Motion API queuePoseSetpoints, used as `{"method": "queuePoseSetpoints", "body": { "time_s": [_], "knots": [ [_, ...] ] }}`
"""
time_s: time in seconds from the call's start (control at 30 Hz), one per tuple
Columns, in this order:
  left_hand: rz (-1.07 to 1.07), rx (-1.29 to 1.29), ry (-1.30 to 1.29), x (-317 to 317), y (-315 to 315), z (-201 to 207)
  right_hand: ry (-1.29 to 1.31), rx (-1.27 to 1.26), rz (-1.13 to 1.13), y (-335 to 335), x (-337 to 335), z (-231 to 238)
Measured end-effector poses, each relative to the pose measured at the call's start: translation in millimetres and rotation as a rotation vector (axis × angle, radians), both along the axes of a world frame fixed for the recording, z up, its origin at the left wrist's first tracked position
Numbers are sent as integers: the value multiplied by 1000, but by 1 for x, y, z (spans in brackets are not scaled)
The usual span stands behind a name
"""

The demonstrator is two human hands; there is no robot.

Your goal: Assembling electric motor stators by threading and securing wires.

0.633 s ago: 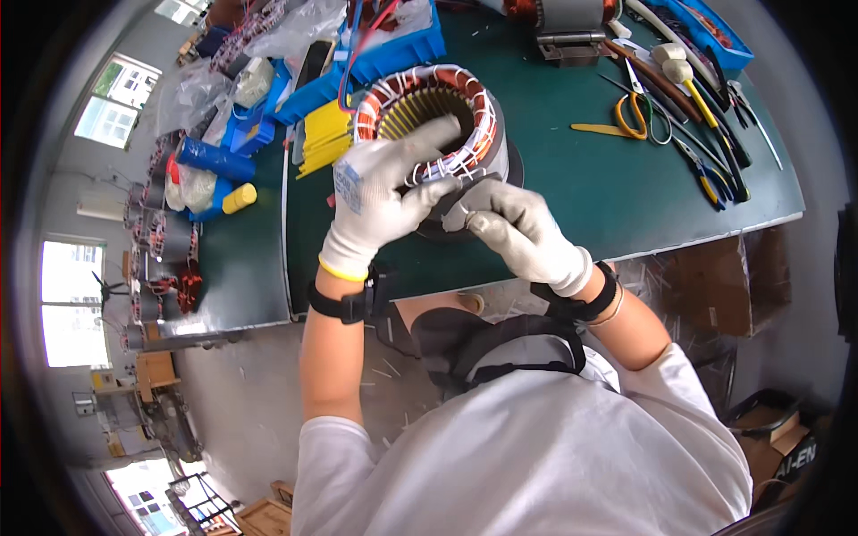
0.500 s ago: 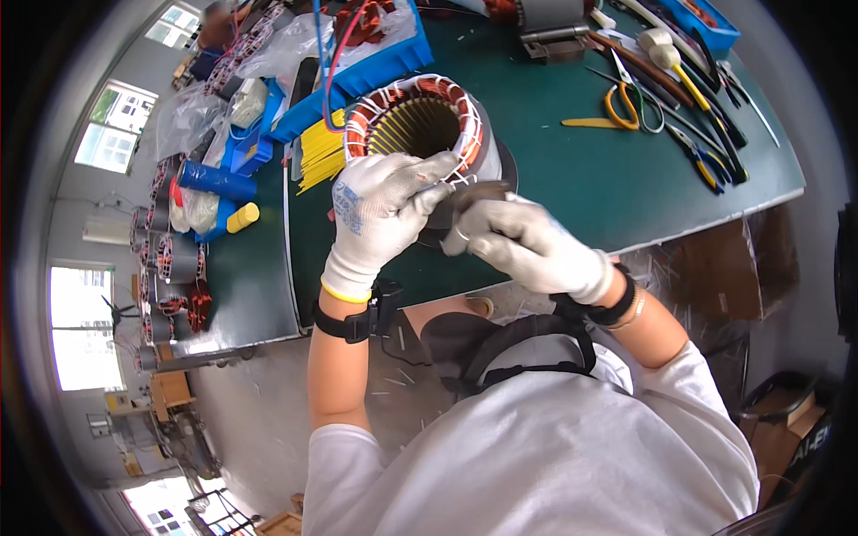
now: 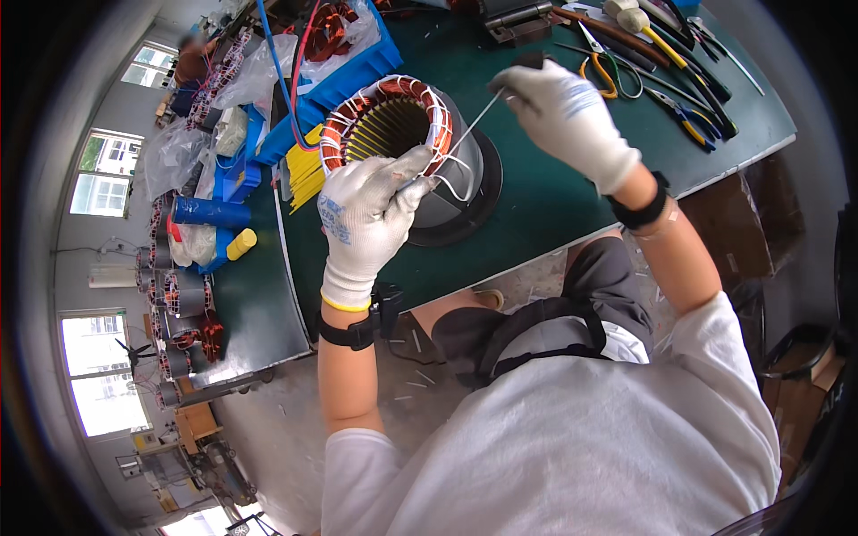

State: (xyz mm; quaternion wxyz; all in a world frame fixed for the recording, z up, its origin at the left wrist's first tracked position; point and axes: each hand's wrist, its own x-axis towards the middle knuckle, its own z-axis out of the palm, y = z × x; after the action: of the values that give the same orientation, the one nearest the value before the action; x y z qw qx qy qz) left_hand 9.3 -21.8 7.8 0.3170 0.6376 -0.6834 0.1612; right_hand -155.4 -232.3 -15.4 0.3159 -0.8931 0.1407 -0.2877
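A motor stator (image 3: 463, 200) stands on a dark round base, its orange copper winding ring (image 3: 440, 125) bound with white lacing. My left hand (image 3: 371, 210), in a white glove, is at the near rim of the ring, thumb and forefinger pinched on the white cord there. Gloved too, my right hand (image 3: 567, 112) is raised to the right of the stator with its fingers closed. From it a taut stretch of white lacing cord (image 3: 481, 120) runs down to the ring. A slack loop of cord hangs beside the left fingertips. Something dark shows at my right fingers, too unclear to name.
Yellow strips (image 3: 304, 177) and a blue bin (image 3: 357, 67) lie left of the stator. On the right are scissors (image 3: 601, 73), pliers (image 3: 690, 121) and a mallet (image 3: 636, 21). A blue roll (image 3: 211, 212) and more stators (image 3: 185, 293) line the left side. Another person is far left.
My right hand has moved up and away to the right from the ring, drawing the cord taut. My left hand keeps its place at the rim. The whole view has shifted slightly.
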Motion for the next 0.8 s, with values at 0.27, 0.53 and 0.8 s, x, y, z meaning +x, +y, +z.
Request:
{"method": "queuePoseSetpoints", "body": {
  "time_s": [0.27,0.53,0.8],
  "knots": [
    [5,60,-30,1,5,1,121,-388,-234,70,13,-51],
    [37,-18,-8,0,-1,-2,-314,45,46,74,8,-45],
    [2,-52,-7,1,0,-2,-426,1262,650,74,-27,-31]
  ]
}}
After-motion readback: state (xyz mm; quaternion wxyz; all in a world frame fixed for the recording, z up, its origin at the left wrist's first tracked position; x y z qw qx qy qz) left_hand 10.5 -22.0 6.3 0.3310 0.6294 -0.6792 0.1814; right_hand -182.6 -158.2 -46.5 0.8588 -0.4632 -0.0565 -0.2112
